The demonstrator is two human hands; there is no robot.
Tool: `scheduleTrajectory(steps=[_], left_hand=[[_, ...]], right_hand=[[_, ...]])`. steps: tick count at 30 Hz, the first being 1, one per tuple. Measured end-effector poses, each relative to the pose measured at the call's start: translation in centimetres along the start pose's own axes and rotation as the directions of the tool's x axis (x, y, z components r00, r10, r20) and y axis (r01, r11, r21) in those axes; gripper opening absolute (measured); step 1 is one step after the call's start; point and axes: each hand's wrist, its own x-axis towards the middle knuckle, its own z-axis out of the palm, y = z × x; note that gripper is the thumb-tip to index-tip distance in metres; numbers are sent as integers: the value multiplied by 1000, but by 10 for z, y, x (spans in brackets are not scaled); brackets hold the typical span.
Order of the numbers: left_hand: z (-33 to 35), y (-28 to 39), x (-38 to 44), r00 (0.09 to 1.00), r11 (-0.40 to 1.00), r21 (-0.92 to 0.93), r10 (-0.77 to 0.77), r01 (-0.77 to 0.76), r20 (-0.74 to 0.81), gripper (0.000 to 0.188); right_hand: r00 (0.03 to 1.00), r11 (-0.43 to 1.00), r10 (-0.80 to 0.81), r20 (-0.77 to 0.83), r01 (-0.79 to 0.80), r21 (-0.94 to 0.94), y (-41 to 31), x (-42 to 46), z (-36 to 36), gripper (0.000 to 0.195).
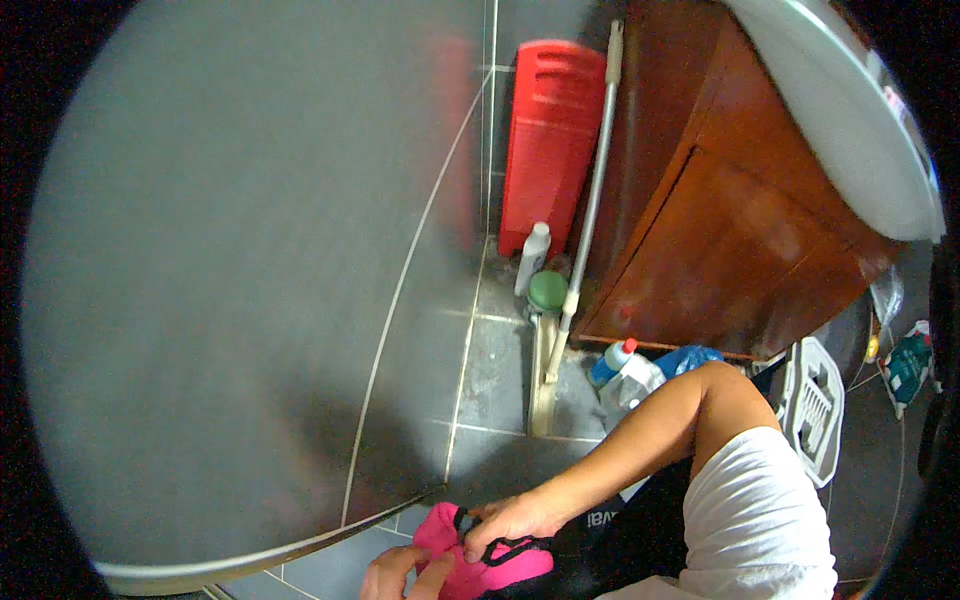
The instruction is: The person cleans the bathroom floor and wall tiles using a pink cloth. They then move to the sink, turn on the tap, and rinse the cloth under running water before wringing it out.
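Observation:
A bright pink cloth item with black trim [487, 574] is bunched low in the view, above dark clothing that bears pale lettering [600, 517]. My right hand [517, 521] reaches in from the right, thumb and fingers closed on its black-edged opening. At the bottom edge, my left hand [409, 574] pinches the left side of the same cloth. Part of that hand is cut off by the frame. Folds and fingers hide the cloth's full shape.
A red plastic panel [555, 150], a white bottle [534, 255], a green-lidded container [547, 291] and a long-handled squeegee [592, 202] stand by the tiled wall [225, 262]. Right of them is a brown wooden cabinet [735, 247]. A red-capped bottle [619, 354] and a white plastic rack [814, 412] sit below.

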Motion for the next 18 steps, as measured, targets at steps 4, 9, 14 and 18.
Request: scheduleTrajectory(steps=[4,9,14,18], left_hand=[[-6,5,-14,974,995,1,94,-96,-206,76],[7,8,-4,905,923,-142,305,-358,-298,74],[21,-8,-8,924,922,-170,307,-348,-227,71],[33,-16,-5,935,914,-225,297,-336,-192,66]], right_hand=[[988,992,-48,-147,29,-127,-18,-6,36,32],[905,999,-50,-422,44,-23,37,15,55,5],[880,962,-273,-388,237,-138,35,5,74,17],[800,843,-538,-265,520,-140,35,15,59,30]])
